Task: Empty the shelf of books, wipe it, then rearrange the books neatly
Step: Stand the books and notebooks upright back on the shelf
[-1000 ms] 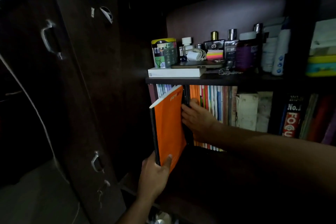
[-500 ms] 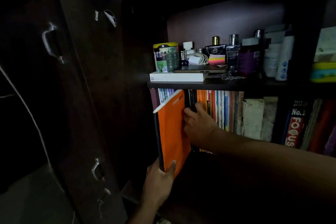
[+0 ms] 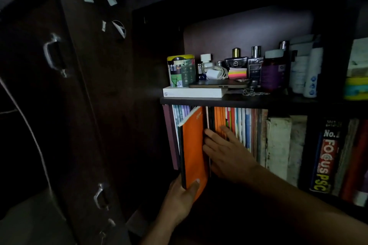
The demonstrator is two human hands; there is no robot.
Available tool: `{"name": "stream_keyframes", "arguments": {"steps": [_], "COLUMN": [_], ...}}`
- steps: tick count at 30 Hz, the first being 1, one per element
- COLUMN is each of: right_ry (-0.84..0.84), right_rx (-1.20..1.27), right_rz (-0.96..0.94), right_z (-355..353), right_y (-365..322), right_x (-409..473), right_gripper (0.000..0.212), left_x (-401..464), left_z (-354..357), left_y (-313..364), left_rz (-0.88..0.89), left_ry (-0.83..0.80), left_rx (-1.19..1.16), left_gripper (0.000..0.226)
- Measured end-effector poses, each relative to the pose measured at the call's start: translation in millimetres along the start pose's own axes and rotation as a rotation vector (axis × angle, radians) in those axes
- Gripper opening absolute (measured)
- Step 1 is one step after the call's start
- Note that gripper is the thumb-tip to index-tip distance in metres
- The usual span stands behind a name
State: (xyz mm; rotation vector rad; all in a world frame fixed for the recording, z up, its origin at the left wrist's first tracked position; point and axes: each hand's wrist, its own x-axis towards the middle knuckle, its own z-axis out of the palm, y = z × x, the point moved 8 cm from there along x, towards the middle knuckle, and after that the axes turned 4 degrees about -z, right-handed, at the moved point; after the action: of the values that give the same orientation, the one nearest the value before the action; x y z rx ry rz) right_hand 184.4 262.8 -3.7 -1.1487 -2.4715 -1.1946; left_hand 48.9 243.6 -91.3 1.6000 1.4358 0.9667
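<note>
An orange notebook (image 3: 194,151) stands nearly upright at the left end of the lower shelf's row of books (image 3: 243,125). Its top is tucked under the shelf board (image 3: 278,102) and its bottom sticks out. My left hand (image 3: 179,203) grips the notebook's lower corner, thumb on the cover. My right hand (image 3: 227,153) lies flat with fingers spread against the spines just right of the notebook, pressing on the orange and coloured books. Thin notebooks (image 3: 180,113) stand to the notebook's left.
The upper shelf carries a patterned tin (image 3: 180,70), a white box (image 3: 192,92), a phone (image 3: 218,85), perfume bottles (image 3: 255,65) and white tubes (image 3: 304,69). Thick books (image 3: 326,155) fill the right compartment. A dark cupboard door (image 3: 83,105) with metal handles (image 3: 52,53) stands open at the left.
The orange notebook has tilted upright and slid deeper into the row, pushed by my left hand. My right hand stayed on the spines beside the gap.
</note>
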Motion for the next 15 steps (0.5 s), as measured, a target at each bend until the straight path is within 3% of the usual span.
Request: {"name": "stream_keyframes", "arguments": {"steps": [4, 7, 11, 15], "right_ry": [0.020, 0.094, 0.152, 0.200], "right_rx": [0.097, 0.276, 0.472, 0.615], "right_rz": [0.064, 0.214, 0.315, 0.357], "right_z": [6.3, 13.2, 28.3, 23.9], "right_y": [-6.3, -22.2, -40.9, -26.7], "right_x": [-6.0, -17.4, -31.8, -39.7], "right_gripper": [0.048, 0.048, 0.067, 0.058], "left_x": [21.2, 32.2, 35.9, 13.9], "left_z": [7.7, 13.2, 11.2, 2.8], "left_y": [4.2, 16.6, 33.8, 49.6], "left_rz": [0.045, 0.119, 0.243, 0.451], "left_ry": [0.069, 0.169, 0.298, 0.458], "left_rx": [0.057, 0.149, 0.298, 0.259], "left_gripper": [0.029, 0.056, 0.064, 0.061]}}
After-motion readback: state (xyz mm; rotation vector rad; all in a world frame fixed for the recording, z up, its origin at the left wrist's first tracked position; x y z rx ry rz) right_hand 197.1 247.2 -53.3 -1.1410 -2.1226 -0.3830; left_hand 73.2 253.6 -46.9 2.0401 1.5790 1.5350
